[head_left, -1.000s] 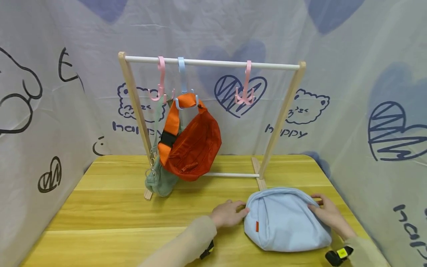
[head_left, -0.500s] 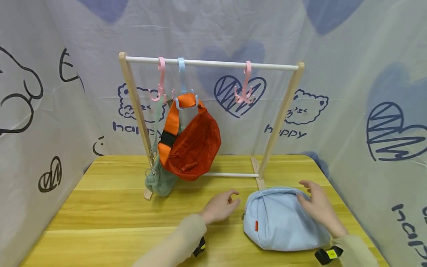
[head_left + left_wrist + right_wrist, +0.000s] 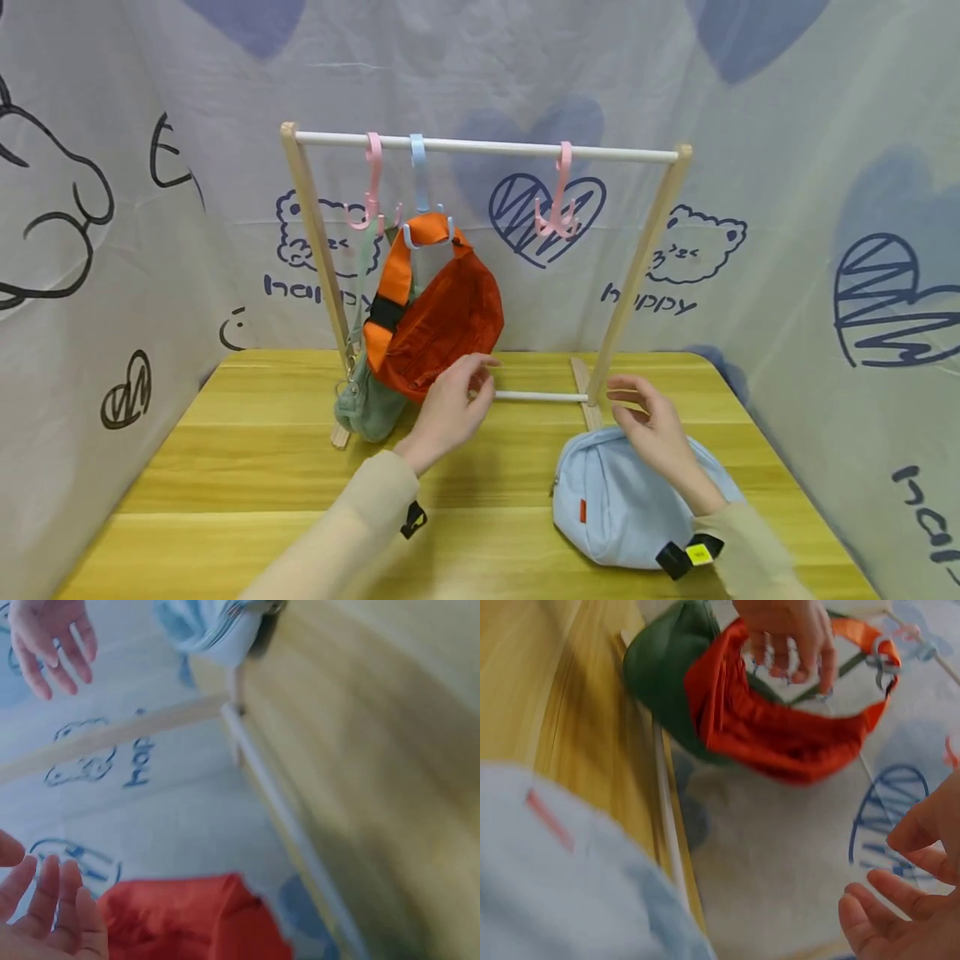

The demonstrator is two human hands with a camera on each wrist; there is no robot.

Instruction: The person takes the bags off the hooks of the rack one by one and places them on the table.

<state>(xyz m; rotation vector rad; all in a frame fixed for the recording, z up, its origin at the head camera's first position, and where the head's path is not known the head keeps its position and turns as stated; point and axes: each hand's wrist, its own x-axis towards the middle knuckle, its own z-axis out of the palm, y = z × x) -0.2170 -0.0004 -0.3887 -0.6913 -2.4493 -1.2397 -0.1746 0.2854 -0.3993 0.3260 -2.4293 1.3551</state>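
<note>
My left hand (image 3: 452, 408) hovers in front of the lower edge of an orange-red waist bag (image 3: 450, 321), fingers loosely bent and holding nothing. That bag hangs by its orange strap from a light blue hook (image 3: 418, 171). Above and behind the top edge of a light blue bag (image 3: 611, 508), my right hand (image 3: 651, 421) is raised with relaxed fingers around nothing. The light blue bag lies on the table, partly hidden by my right forearm. A green bag (image 3: 371, 408) hangs behind the orange-red one, at the pink hook (image 3: 372, 183) on the left.
A wooden rack with a white top rail (image 3: 487, 148) stands at the back of the wood-grain table (image 3: 247, 492). Another pink hook (image 3: 558, 196) hangs bare on the rail's right part. A printed white cloth (image 3: 465, 75) surrounds the table.
Both hands have left the light blue bag. My left hand has moved left and up to the orange-red bag. My right hand has risen and shifted left. The head view has shifted slightly.
</note>
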